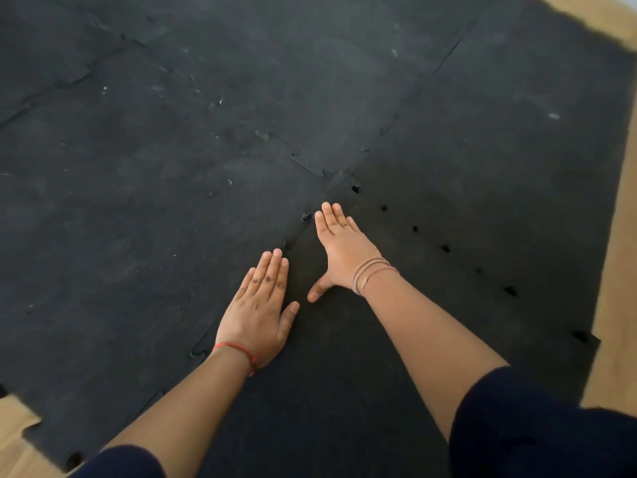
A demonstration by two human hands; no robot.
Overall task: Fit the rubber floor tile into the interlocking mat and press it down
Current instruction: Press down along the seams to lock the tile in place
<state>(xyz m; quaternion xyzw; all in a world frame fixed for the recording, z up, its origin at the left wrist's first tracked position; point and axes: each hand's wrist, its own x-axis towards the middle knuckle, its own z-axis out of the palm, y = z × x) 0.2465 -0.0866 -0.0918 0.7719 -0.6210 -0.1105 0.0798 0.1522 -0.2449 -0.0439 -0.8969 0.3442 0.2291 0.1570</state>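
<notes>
While both lie flat, left hand (256,310) and right hand (339,244) press the tile (344,357).

I see the interlocking mat (172,150) filling most of the frame, laid on the floor (620,236), which shows along the right edge and in the lower left corner. The rubber floor tile (396,322) lies at lower centre, its left and upper right edges meeting the neighbouring pieces. Both hands lie flat on it along its left seam: the left hand (256,315) lower, the right hand (341,250) above and right of it, near the tile's top corner.
</notes>
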